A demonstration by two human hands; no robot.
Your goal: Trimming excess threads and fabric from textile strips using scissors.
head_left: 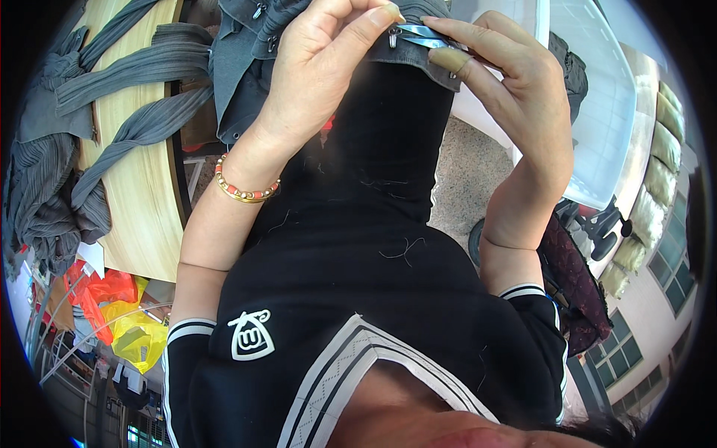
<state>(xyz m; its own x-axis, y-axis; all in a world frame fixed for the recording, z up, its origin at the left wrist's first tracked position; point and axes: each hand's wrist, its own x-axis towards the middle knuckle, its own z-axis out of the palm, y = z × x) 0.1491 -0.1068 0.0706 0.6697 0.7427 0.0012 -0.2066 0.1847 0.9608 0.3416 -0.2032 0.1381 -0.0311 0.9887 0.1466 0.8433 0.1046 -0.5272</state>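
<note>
My right hand (519, 86) is closed around small metal thread snips (423, 37), their two blades a little apart and pointing left. Close to the blade tips, my left hand (317, 71) pinches thumb and fingertip together; what lies between them is too small to make out. Beneath both hands a dark grey garment (426, 67) is spread across my lap. A small metal fastener (393, 37) on it sits right by the snips. Another metal fastener (259, 11) shows on the cloth to the left of my left hand.
On the left, twisted grey pleated garments (134, 82) lie over a pale wooden board (138, 224). Below it are a red plastic bag (112, 287) and a yellow one (138, 336). A white plastic bin (590, 112) stands at the right, with pale stuffed sacks (661, 157) beyond.
</note>
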